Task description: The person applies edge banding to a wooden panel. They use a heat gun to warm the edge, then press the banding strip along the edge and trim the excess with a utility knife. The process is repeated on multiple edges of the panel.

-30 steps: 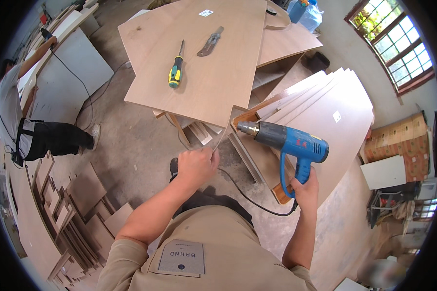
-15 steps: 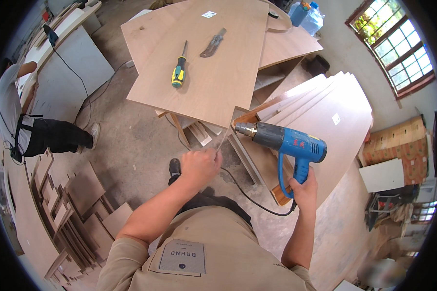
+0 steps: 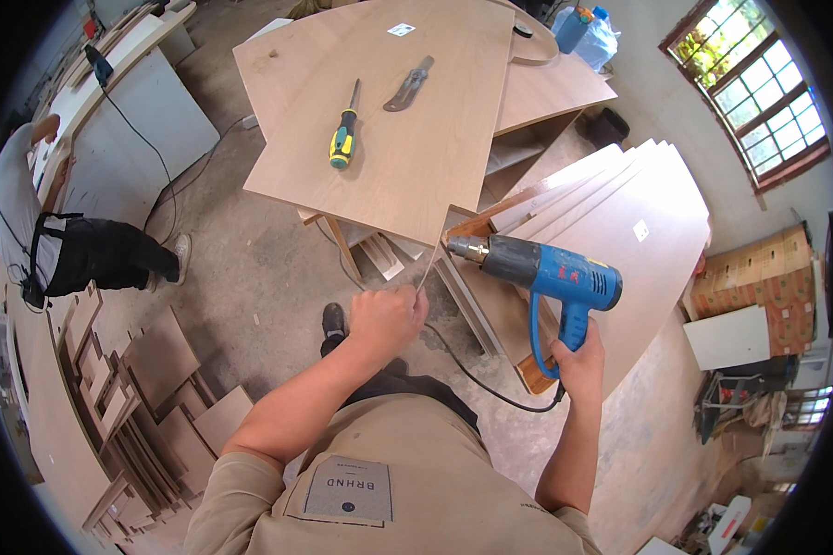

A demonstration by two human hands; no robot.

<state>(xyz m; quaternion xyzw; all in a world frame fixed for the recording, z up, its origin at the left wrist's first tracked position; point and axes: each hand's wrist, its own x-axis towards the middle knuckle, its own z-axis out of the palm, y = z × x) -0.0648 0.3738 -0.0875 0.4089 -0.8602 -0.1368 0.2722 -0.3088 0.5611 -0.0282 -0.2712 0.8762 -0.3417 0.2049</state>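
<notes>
My right hand (image 3: 578,359) is wrapped round the handle of a blue and black heat gun (image 3: 565,273), whose metal nozzle points left. My left hand (image 3: 389,319) is closed on the lower end of a thin wood-coloured edging strip (image 3: 430,262). From those fingers the strip rises to the near right corner of a wooden board (image 3: 407,190). The nozzle sits close beside the strip's upper part; whether they touch I cannot tell. On the board lie a yellow and green screwdriver (image 3: 342,139) and a utility knife (image 3: 409,85).
Stacked curved panels (image 3: 652,222) stand to the right, beside a wooden frame. A black cord (image 3: 472,379) hangs from the heat gun across the floor. Wood offcuts (image 3: 162,361) crowd the lower left. Another person (image 3: 74,222) works at a white bench (image 3: 153,120) on the left.
My left hand has shifted very slightly right, still closed on the strip. The heat gun has stayed almost in place. The other person's arm has moved a little.
</notes>
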